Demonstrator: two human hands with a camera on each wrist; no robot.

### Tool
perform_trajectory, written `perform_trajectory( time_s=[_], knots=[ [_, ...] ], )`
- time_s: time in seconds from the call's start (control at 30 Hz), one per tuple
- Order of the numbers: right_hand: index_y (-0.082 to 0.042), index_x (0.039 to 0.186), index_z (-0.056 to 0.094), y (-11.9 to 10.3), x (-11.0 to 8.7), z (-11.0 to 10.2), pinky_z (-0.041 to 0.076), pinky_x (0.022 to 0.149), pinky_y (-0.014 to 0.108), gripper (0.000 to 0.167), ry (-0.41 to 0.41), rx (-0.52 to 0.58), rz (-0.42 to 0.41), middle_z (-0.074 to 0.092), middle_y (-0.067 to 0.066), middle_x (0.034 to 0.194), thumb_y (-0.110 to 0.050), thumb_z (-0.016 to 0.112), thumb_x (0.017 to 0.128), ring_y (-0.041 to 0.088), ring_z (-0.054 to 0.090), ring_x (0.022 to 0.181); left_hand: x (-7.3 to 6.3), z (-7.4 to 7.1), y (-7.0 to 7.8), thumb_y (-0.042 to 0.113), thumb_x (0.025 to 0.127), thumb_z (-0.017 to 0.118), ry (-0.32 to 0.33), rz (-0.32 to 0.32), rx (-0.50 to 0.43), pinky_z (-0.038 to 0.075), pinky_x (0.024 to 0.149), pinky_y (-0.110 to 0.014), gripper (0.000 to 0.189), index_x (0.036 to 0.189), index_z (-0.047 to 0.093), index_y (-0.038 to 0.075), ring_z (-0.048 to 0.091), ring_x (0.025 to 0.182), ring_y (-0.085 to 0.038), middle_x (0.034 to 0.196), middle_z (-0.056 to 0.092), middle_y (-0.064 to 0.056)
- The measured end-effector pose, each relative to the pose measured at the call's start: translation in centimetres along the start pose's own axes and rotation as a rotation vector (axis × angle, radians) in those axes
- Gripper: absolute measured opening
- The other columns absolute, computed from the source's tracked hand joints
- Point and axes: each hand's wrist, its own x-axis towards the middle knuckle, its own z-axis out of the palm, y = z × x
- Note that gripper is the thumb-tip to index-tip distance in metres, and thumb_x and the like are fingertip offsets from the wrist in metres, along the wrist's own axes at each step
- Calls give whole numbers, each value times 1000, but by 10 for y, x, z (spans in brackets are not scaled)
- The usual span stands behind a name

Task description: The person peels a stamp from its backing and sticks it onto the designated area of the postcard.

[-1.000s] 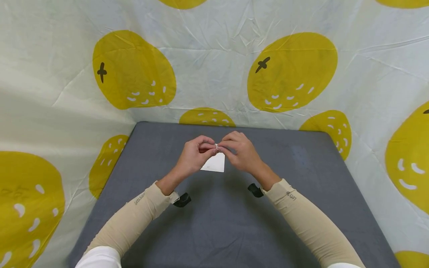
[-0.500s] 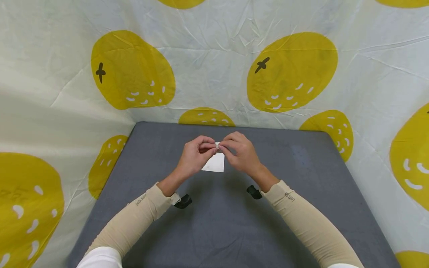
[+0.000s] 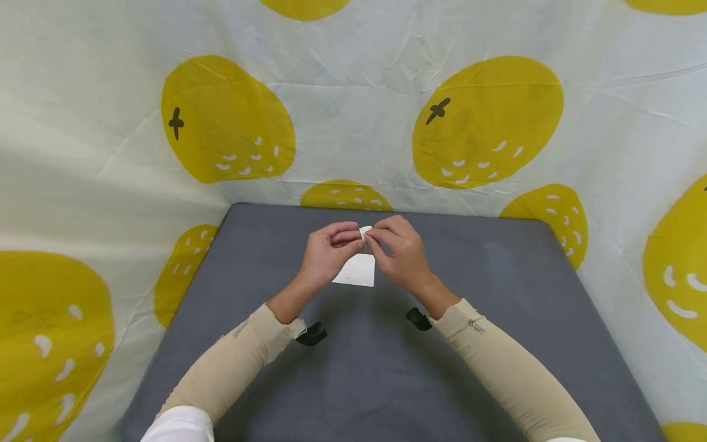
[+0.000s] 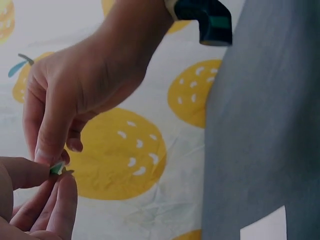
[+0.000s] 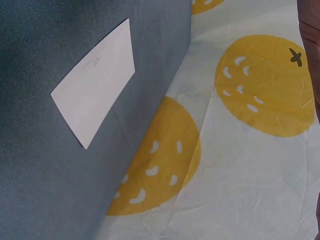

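A small white piece [image 3: 364, 231], thin like paper, is between the fingertips of both hands, above the grey surface. In the left wrist view this small piece [image 4: 56, 168] shows a green patch and a pale edge; its kind is not clear. My left hand [image 3: 323, 255] pinches it from the left between thumb and fingers. From the right, my right hand [image 3: 402, 252] pinches it with thumb and forefinger. The fingertips nearly meet and cover much of it. Below them lies a white rectangular card [image 3: 356, 271] with a faint small mark, flat and untouched.
The grey padded table [image 3: 353, 368] stretches under both arms. A pale curtain [image 3: 353, 123] printed with yellow fruit stands along the back and both sides. Black straps [image 3: 312, 334] hang below the wrists.
Both hands have shifted slightly right in view, and the fingertips have risen a little. More of the small white piece now shows above them. The white card stays on the table.
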Motion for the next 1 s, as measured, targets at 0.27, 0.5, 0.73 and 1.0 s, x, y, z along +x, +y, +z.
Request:
perform_trajectory(
  time_s=[0.27, 0.5, 0.73, 1.0],
  knots=[
    [1, 94, 80, -4, 4, -1, 54, 78, 42, 6, 12, -27, -9, 70, 12, 89, -3, 79, 89, 29, 61, 83, 1, 3, 5, 1, 94, 74, 22, -86, -177, 63, 92, -32, 40, 133, 67, -5, 78, 97, -10, 123, 73, -29],
    [1, 93, 80, -6, 5, 0, 54, 76, 41, 7, 33, -34, -17, 70, 12, 87, -1, 81, 86, 29, 62, 82, 4, 3, 7, -3, 95, 71, 34, -149, -285, 64, 88, -32, 37, 131, 66, -9, 78, 88, -7, 123, 72, -30],
    [2, 93, 80, -6, 5, 1, 55, 77, 42, 6, 50, -31, -31, 70, 12, 86, -1, 80, 87, 29, 62, 82, 3, 5, 9, -3, 95, 72, 51, -153, -315, 64, 87, -34, 35, 129, 67, -11, 79, 86, -8, 122, 72, -31],
    [2, 92, 80, -6, 5, 2, 54, 76, 43, 6, 71, -22, -38, 70, 13, 86, -3, 78, 89, 30, 62, 81, 2, 6, 9, -4, 96, 70, 51, -159, -354, 64, 85, -31, 34, 129, 67, -11, 79, 85, -9, 115, 77, -24]
  ],
)
